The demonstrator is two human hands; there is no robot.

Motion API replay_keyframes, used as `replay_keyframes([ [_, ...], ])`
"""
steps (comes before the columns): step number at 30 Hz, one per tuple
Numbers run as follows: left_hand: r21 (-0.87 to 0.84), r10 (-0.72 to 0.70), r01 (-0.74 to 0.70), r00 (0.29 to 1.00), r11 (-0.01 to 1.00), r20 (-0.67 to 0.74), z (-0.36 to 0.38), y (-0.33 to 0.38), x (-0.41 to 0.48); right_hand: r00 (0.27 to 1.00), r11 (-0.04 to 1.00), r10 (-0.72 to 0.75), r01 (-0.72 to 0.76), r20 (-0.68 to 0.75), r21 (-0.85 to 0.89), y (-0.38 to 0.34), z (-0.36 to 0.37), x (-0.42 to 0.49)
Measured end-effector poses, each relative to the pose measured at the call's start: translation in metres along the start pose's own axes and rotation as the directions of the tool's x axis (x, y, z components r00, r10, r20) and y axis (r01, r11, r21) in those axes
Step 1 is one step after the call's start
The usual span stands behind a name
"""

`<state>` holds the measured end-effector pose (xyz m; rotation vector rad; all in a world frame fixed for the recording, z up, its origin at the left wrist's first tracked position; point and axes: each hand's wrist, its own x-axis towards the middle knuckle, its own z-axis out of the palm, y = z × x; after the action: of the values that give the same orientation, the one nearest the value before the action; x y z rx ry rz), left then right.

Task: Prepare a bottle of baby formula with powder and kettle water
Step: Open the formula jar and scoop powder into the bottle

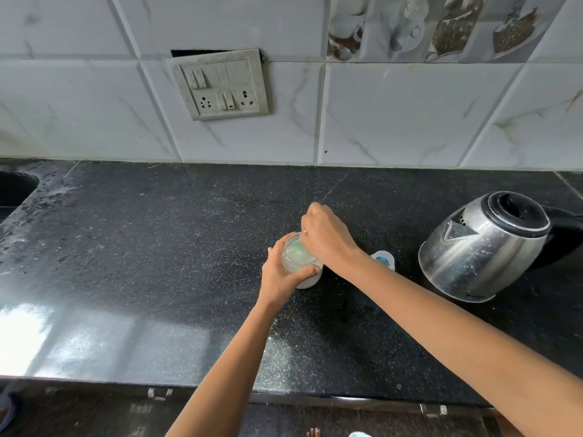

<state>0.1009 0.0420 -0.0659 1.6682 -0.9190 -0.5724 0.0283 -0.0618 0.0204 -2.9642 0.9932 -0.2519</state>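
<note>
A clear powder jar stands on the black counter, holding pale powder and a green scoop near its open mouth. My left hand wraps around the jar's side. My right hand hovers over the jar's mouth with fingers pinched; what they pinch is hidden, though it appears to be the scoop's handle. Just right of the jar, partly behind my right wrist, lies a clear baby bottle with a blue part. A steel kettle with a black lid stands at the right.
A sink cutout lies at the far left. A switch and socket plate is fixed to the tiled wall behind. The counter's front edge runs along the bottom, with the floor below.
</note>
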Motion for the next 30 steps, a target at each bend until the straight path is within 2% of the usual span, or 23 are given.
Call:
replay_keyframes([
  [3, -0.012, -0.004, 0.004, 1.0, 1.0, 0.005, 0.0, 0.0, 0.0, 0.999, 0.999, -0.039, 0.039, 0.016, 0.001, -0.003, 0.009, 0.001],
  [6, -0.027, -0.008, 0.009, 1.0, 1.0, 0.015, 0.0, 0.0, 0.001, 0.988, 0.973, 0.071, -0.099, 0.139, 0.207, -0.009, 0.012, 0.002],
  [10, -0.045, -0.015, 0.015, 1.0, 0.999, 0.015, 0.0, 0.002, 0.001, 0.931, 0.801, 0.225, -0.346, 0.289, 0.489, -0.004, 0.003, 0.001],
  [14, -0.04, -0.02, 0.02, 1.0, 0.999, 0.011, 0.001, 0.001, 0.0, 0.888, 0.62, 0.322, -0.46, 0.328, 0.636, 0.007, -0.01, -0.001],
  [17, -0.028, -0.019, 0.019, 1.0, 0.999, 0.007, 0.001, 0.001, 0.0, 0.899, 0.629, 0.326, -0.437, 0.293, 0.643, 0.006, -0.012, -0.004],
  [20, -0.015, -0.015, 0.015, 1.0, 1.0, 0.002, 0.001, 0.002, -0.001, 0.946, 0.738, 0.253, -0.324, 0.203, 0.592, -0.003, -0.007, -0.009],
  [22, -0.016, -0.016, 0.016, 1.0, 1.0, 0.003, 0.001, 0.004, -0.002, 0.963, 0.774, 0.203, -0.268, 0.176, 0.573, -0.009, -0.005, -0.011],
  [25, -0.018, -0.028, 0.028, 1.0, 0.999, 0.003, 0.002, 0.004, -0.002, 0.965, 0.76, 0.188, -0.259, 0.18, 0.596, -0.01, -0.008, -0.011],
  [30, -0.009, -0.034, 0.034, 0.999, 0.999, -0.002, 0.003, 0.004, -0.002, 0.951, 0.681, 0.275, -0.294, 0.138, 0.671, 0.009, -0.018, -0.014],
])
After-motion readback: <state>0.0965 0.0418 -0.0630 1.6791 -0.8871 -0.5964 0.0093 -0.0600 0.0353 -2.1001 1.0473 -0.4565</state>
